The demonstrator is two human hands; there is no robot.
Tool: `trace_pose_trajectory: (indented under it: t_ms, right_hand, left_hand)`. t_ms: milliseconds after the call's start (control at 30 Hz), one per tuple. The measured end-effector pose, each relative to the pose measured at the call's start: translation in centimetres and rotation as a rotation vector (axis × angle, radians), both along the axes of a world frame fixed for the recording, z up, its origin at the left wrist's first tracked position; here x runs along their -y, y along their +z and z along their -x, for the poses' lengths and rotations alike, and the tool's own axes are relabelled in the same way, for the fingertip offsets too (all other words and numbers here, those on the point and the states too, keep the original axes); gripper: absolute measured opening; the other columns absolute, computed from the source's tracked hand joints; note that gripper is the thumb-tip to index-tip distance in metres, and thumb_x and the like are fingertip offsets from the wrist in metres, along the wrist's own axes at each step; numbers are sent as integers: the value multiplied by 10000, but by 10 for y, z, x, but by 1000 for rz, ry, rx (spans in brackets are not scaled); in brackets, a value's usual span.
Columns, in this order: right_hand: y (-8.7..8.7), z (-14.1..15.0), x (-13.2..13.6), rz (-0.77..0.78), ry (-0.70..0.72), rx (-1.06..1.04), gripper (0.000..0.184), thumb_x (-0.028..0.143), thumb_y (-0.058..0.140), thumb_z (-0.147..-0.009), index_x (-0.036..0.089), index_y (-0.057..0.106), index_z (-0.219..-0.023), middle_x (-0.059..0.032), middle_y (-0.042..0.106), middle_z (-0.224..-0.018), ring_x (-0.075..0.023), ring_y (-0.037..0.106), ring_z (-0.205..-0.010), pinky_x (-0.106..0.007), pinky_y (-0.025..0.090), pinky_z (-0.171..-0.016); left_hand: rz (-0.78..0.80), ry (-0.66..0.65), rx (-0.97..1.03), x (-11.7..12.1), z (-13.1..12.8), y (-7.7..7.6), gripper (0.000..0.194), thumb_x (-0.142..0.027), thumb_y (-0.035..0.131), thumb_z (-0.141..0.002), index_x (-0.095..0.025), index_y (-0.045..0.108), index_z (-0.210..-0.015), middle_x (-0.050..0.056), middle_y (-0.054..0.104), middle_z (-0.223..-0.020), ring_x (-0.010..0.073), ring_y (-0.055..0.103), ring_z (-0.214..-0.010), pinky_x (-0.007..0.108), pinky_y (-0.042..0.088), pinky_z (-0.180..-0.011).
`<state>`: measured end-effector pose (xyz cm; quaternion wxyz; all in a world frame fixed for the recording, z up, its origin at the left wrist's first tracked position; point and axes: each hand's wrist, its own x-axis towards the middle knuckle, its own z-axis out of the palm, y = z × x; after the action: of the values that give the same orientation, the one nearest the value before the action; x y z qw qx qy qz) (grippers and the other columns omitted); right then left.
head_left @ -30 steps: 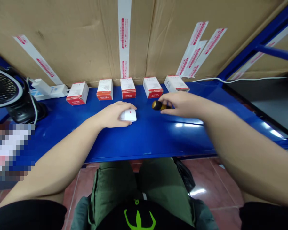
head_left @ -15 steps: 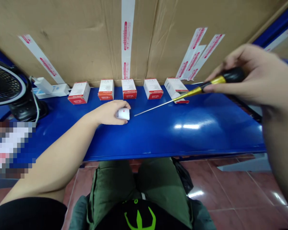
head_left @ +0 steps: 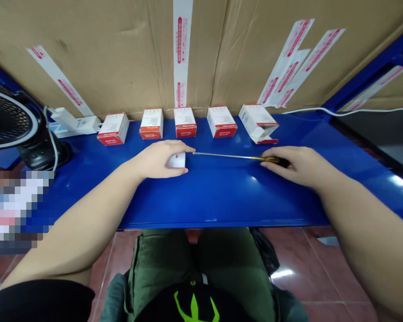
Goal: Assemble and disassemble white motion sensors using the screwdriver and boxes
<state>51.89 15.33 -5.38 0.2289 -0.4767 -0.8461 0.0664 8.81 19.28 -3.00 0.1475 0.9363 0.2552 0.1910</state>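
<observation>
My left hand (head_left: 157, 160) cups a small white plastic device (head_left: 177, 160) on the blue metal shelf (head_left: 228, 197), with its fingers over the top. My right hand (head_left: 298, 165) grips the black handle of a yellow-collared screwdriver (head_left: 235, 156) and holds it level, low over the shelf. The long thin shaft points left, and its tip ends just beside my left fingertips, next to the device. The tip's contact with the device is unclear.
Several small white-and-red boxes (head_left: 184, 123) stand along the back of the shelf, and the rightmost box (head_left: 258, 124) has an open flap. A black fan (head_left: 10, 120) and white power strip (head_left: 74, 125) sit at left. Cardboard rises behind; a white cable (head_left: 356, 111) runs right.
My right hand has dropped from high at the right to shelf level. The screwdriver has swung from a downward slant to level, its tip now beside the white device. My left hand stays on the device.
</observation>
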Motion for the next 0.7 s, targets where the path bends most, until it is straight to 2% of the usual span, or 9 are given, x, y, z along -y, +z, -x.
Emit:
trace_pose_trajectory:
  t_ms: [133, 333, 700]
  right_hand:
    - [-4, 2, 3, -42, 2, 2, 333, 619, 657, -1011, 338, 836, -1009, -103, 871, -986, -360, 812, -829, -521, 622, -723]
    - [-4, 3, 4, -60, 11, 14, 344, 635, 644, -1022, 345, 827, -1007, -102, 867, -995, -360, 810, -838, -520, 615, -721]
    - [-7, 6, 3, -120, 40, 51, 369, 632, 616, -1052, 339, 834, -1003, -98, 852, -959, -336, 785, -805, -503, 599, -706]
  left_hand:
    - [-14, -8, 30, 0, -1, -2, 435, -397, 777, -1001, -205, 788, -1391, 144, 844, -1347, 309, 821, -1258, 508, 645, -1159]
    - [27, -35, 42, 0, -2, 0, 288, -366, 785, -997, -242, 851, -1249, 110, 882, -1243, 286, 859, -1134, 508, 674, -1108]
    - [116, -28, 93, -2, -2, 0, 196, -351, 830, -957, -288, 892, -1131, 87, 899, -1202, 302, 866, -1152, 523, 700, -1087]
